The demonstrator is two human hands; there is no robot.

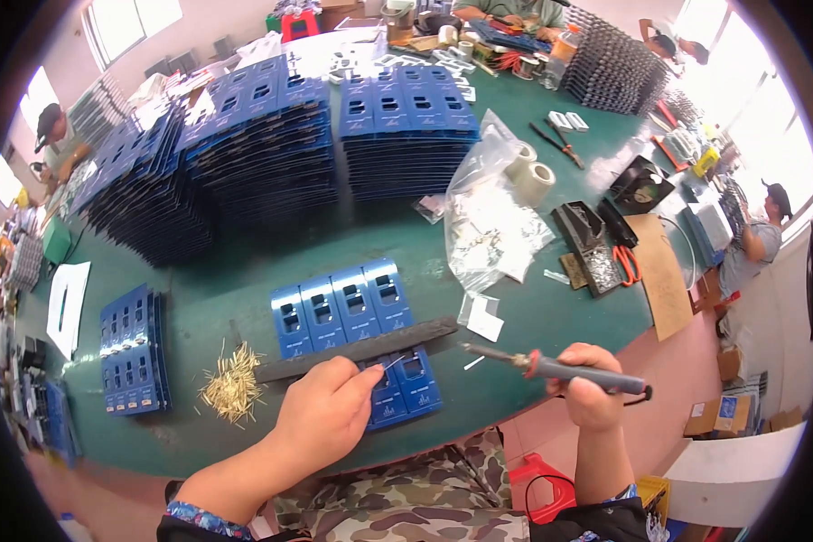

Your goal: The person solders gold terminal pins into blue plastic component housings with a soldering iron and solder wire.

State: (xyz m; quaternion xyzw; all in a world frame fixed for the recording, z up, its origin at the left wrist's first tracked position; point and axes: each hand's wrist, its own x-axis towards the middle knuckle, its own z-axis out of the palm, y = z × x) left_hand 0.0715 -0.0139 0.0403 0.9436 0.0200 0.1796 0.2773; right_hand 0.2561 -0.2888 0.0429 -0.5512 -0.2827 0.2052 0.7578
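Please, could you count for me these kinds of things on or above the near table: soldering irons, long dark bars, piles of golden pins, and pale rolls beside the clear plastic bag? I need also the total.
Soldering irons, in the right hand: 1
Long dark bars: 1
Piles of golden pins: 1
Pale rolls: 2
Total: 5

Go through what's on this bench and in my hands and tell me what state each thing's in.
Blue panel: lying flat, partly covered
Dark bar: laid across the panel
Soldering iron: held, tip off the panel; heat can't be told
Right hand: closed around the iron
Left hand: pinching a thin sliver over the panel
Gold-coloured pins: loose, heaped
Tall panel stack: piled up
Plastic bag: crumpled
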